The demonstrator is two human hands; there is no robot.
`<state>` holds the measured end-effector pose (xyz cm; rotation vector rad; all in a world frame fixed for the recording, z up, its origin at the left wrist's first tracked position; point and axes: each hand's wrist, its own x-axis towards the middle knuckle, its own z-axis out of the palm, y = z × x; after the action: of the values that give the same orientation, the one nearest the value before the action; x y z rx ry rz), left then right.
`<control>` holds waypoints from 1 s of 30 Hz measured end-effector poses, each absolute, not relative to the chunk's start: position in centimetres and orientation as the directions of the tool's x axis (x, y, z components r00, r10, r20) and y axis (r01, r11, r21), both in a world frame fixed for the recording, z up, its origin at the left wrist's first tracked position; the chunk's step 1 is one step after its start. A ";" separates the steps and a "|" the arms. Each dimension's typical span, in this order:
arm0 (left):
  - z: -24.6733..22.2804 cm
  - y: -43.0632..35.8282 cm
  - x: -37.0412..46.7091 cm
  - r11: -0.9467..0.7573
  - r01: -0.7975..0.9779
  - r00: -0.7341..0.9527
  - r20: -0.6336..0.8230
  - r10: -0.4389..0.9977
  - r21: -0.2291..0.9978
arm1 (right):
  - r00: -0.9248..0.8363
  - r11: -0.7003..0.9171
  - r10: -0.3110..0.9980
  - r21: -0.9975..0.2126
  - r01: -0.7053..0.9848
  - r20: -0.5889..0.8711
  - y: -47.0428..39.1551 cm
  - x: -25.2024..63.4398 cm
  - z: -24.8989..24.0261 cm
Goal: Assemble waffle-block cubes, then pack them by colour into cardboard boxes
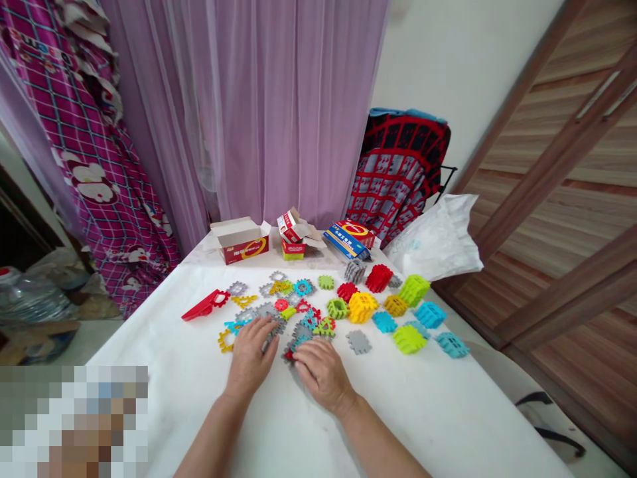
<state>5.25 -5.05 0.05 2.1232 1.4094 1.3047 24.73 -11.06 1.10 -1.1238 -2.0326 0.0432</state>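
My left hand [253, 350] rests over the loose pile of toothed plastic building pieces, its fingers spread and touching grey pieces [267, 310]. By its fingertips lie a blue piece [239, 325] and a yellow piece [225, 341]. My right hand [323, 372] is held low beside the pile with its fingers extended to the left. Its fingertips touch a dark red piece [288, 356] and grey pieces [300, 330]; their undersides are hidden. Just beyond it is a lime-green triangular piece [325, 326], and a flat grey plate [359, 342] lies to its right.
Stacked or joined pieces stand on the right, including a yellow block [363, 307], a red block [379, 278] and a lime block [410, 338]. At the table's back are an opened red box [247, 251], a blue box [347, 243] and a white bag [432, 242].
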 end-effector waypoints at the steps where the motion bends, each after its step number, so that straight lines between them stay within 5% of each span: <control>1: -0.3 -5.1 5.2 -0.499 0.656 0.153 0.548 0.823 0.566 | -0.265 0.597 0.728 -0.396 0.698 0.632 -11.2 24.9 1.2; 4: -1.0 -5.1 5.1 -0.496 0.761 0.245 0.523 0.816 0.418 | -0.046 0.464 0.771 -0.510 0.724 0.636 -11.0 26.1 0.9; 8: -0.7 -5.4 4.9 -0.501 0.780 0.307 0.470 0.828 0.374 | 0.297 0.217 0.819 -0.744 0.632 0.491 -10.1 28.5 0.2; 11: -0.2 -6.2 5.0 -0.502 0.793 0.286 0.515 0.808 0.346 | 0.380 0.128 0.834 -0.810 0.572 0.400 -9.6 29.6 -0.1; 18: 0.2 -8.5 7.0 -0.661 0.714 0.535 0.428 0.729 0.232 | 0.282 0.062 0.874 -0.665 0.745 0.397 -9.0 29.4 -0.6; 22: 0.1 -8.6 7.2 -0.526 0.801 0.363 0.466 0.807 0.286 | 0.155 0.085 0.910 -0.538 0.838 0.385 -9.2 29.1 -0.5; 30: -0.6 -7.1 5.5 -0.245 0.852 -0.028 0.509 0.861 0.463 | 0.126 0.084 0.914 -0.484 0.871 0.386 -9.8 28.9 0.8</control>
<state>5.49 -7.13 -0.64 2.1817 1.9224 1.1578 28.85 -9.83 0.76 -1.7718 -1.7299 0.0864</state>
